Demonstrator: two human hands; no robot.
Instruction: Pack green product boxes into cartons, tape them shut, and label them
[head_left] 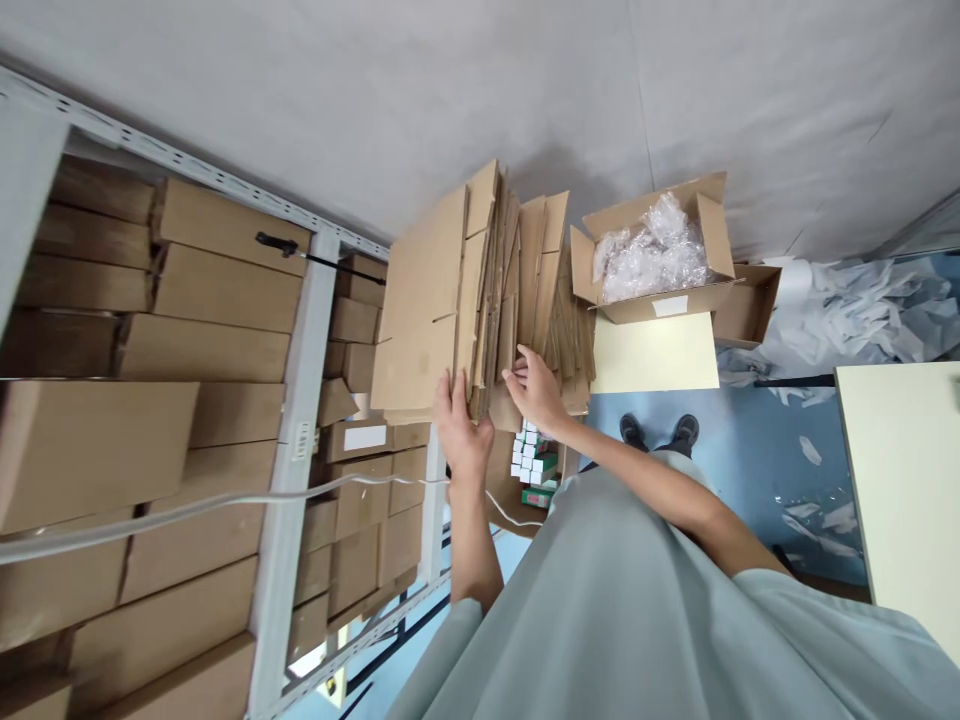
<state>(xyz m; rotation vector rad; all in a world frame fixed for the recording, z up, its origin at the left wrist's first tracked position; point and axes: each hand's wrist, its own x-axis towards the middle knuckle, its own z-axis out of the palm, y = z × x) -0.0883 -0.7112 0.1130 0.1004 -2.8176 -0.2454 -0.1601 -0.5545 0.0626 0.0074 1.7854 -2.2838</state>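
Observation:
A thick row of flattened cardboard boxes [420,275] stands on edge against the wall. My left hand [461,430] grips the near lower edge of the front ones, fingers lying on the outer face. At the edges farther right in the row, my right hand [538,390] touches the cardboard with its fingers partly curled and apart. I see no piece clearly pinched in it. Below the hands, an open carton [506,490] holds several small white-and-green boxes [531,455]. Part of that carton is hidden by my left arm and the flattened boxes.
On the left, a metal rack [289,460] is packed with brown cartons, and a pale cable [225,503] crosses it. An open box [667,305] of clear plastic wrap stands right of the row. A pale table [907,480] is at far right; scraps [810,452] litter the blue floor.

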